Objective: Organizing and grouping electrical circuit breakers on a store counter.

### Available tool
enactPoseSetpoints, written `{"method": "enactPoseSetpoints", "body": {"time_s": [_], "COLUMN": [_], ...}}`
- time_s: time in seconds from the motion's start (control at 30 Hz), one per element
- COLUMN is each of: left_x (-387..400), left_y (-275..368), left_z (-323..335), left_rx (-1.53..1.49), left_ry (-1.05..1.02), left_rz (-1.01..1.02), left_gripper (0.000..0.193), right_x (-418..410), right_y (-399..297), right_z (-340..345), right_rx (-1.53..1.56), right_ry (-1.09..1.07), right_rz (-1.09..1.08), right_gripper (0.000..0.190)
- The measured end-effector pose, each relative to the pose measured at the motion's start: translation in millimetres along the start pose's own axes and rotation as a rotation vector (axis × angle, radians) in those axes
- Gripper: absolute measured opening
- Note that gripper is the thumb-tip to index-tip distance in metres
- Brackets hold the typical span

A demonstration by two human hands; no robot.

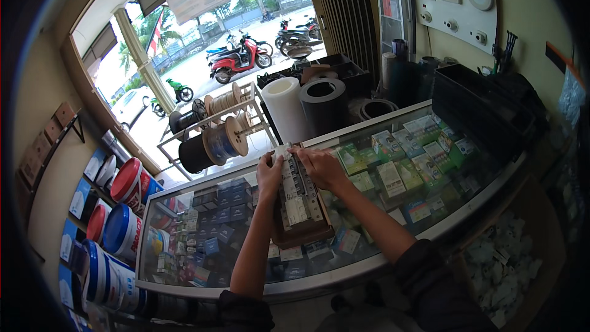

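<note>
A brown tray lies on the glass display counter straight before me, tilted slightly in view. In it runs a row of white modular circuit breakers with dark switch levers. My left hand grips the far end of this row from the left, thumb on top. From the right, my right hand has its fingertips on the same far end, with the index finger and thumb close together. Beside the row, inside the tray's right part, is a strip with several round screw-like spots. The fingers partly hide the far breaker.
Boxed light bulbs and dark blue boxes fill the glass counter. Beyond it stand cable reels on a rack and white and black rolls. A black bin sits at the right end; paint buckets line the left.
</note>
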State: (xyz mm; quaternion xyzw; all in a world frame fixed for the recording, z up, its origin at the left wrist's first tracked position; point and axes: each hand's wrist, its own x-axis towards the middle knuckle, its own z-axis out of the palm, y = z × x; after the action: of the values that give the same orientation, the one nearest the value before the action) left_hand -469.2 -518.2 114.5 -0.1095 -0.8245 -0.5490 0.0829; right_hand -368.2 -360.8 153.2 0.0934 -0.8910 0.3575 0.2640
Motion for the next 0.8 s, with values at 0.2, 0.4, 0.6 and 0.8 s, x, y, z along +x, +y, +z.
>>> {"method": "enactPoseSetpoints", "body": {"time_s": [0.2, 0.4, 0.6, 0.8], "left_x": [-11.8, -8.2, -40.9, -97.2], "left_y": [14.8, 12.3, 17.6, 50.8], "left_z": [-2.6, -2.4, -10.0, -11.2], "left_rx": [-0.088, 0.189, -0.466, -0.666], "left_ry": [-0.167, -0.066, -0.233, -0.372], "left_rz": [-0.083, 0.053, -0.353, -0.436], "left_gripper": [0.034, 0.044, 0.053, 0.058], "right_x": [-0.5, 5.7, -23.3, -93.3], "right_y": [5.4, 10.8, -18.0, -20.7], "right_z": [4.4, 4.6, -38.0, -52.2], "right_rx": [0.091, 0.308, 0.227, 0.380], "right_ry": [0.034, -0.040, -0.381, -0.602], "right_rz": [0.066, 0.101, 0.012, -0.066], "right_gripper": [0.038, 0.040, 0.081, 0.117]}}
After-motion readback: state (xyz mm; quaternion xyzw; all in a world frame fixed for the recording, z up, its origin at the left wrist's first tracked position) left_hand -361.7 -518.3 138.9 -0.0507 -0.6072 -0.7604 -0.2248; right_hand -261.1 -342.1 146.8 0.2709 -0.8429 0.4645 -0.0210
